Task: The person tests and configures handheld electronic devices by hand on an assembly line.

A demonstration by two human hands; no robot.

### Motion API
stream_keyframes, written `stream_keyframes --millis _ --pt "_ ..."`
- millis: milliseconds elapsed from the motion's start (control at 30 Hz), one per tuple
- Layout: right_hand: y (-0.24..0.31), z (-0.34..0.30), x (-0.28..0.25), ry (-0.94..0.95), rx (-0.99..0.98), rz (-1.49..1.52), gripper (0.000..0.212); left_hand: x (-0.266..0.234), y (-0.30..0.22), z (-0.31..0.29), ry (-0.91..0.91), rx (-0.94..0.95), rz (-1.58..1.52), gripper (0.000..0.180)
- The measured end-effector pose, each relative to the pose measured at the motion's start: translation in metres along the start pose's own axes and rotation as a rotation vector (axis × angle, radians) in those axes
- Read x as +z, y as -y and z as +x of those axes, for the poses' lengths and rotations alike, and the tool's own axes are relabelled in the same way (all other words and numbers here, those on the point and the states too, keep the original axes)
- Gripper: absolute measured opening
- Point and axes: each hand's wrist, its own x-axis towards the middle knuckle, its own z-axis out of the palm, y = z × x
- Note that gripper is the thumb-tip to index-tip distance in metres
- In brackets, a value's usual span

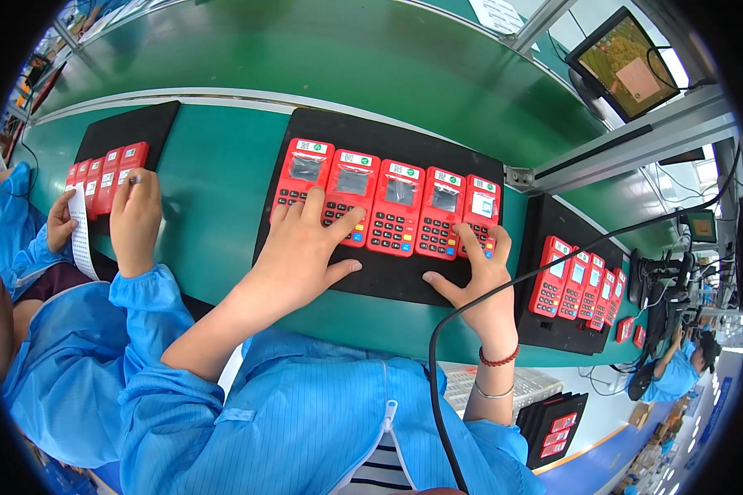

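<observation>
Several red card payment terminals lie in a row, screens up, on a black foam mat (388, 276) in front of me. My left hand (293, 252) is open, its fingers spread over the keypads of the leftmost terminal (307, 167) and the second terminal (353, 181). Over the lower keys of the fourth terminal (444, 196) and the rightmost terminal (482, 203), my right hand (483, 289) is open with its thumb apart. Whether the fingertips press keys I cannot tell. The rightmost screen is lit; the others look dark. Between the hands sits the middle terminal (400, 194), uncovered.
Left of me, a co-worker's hand (138, 219) is beside red terminals (107, 177); the other holds a paper strip (81, 239). More terminals (571, 276) lie on a right-hand mat. A black cable (433, 371) crosses by my right wrist. A monitor (627, 66) hangs far right.
</observation>
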Motion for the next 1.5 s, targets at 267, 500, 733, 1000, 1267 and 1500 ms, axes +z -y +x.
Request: stream_keyframes --millis 267,500,733,1000,1267,1500 --pt "0.000 -0.001 0.000 0.004 0.007 0.004 0.074 0.002 0.001 0.000 0.000 0.004 0.004 0.060" --pt "0.002 -0.001 -0.001 0.000 0.014 -0.013 0.074 0.001 0.000 0.000 0.019 -0.008 -0.008 0.059" --pt "0.001 -0.003 0.000 -0.005 0.003 -0.010 0.074 0.001 0.000 -0.001 0.010 -0.010 -0.011 0.060" --pt "0.025 0.000 0.011 -0.080 -0.157 0.073 0.056 -0.006 0.001 -0.014 0.007 -0.005 -0.015 0.063" --pt "0.030 0.011 0.025 -0.079 -0.197 0.054 0.045 -0.012 0.000 -0.030 -0.013 -0.006 -0.002 0.059" --pt "0.034 0.016 0.029 -0.028 -0.143 0.033 0.048 0.003 -0.007 -0.011 -0.036 0.004 0.146 0.053"
